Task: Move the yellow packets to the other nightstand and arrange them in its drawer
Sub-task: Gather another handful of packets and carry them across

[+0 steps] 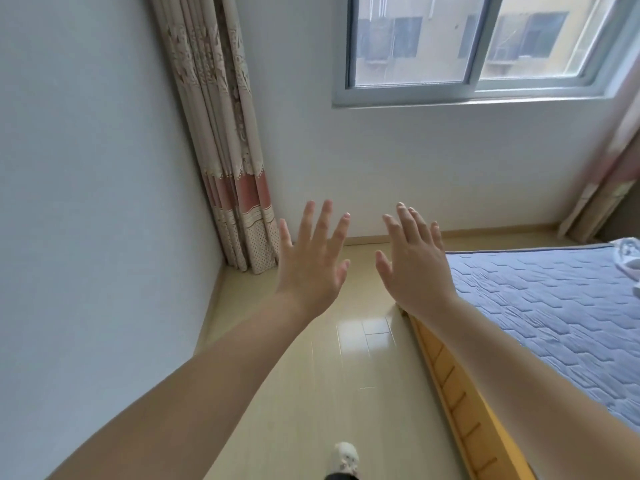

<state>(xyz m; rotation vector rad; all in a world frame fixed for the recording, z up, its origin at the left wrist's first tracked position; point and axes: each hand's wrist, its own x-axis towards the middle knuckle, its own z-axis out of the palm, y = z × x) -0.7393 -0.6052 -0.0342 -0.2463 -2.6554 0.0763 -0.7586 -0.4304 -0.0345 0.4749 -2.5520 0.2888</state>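
I see two hands, left hand and right hand, side by side, each grip released with fingers spread, beside one blue-quilted bed.

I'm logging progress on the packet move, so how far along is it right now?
Nothing looks done here: no yellow packets, nightstand or drawer are in view. Nothing is in hand either; the left hand and right hand are both spread open and empty, raised over the floor beside the bed. As far as this view shows, fetching, carrying and arranging the packets may all remain.
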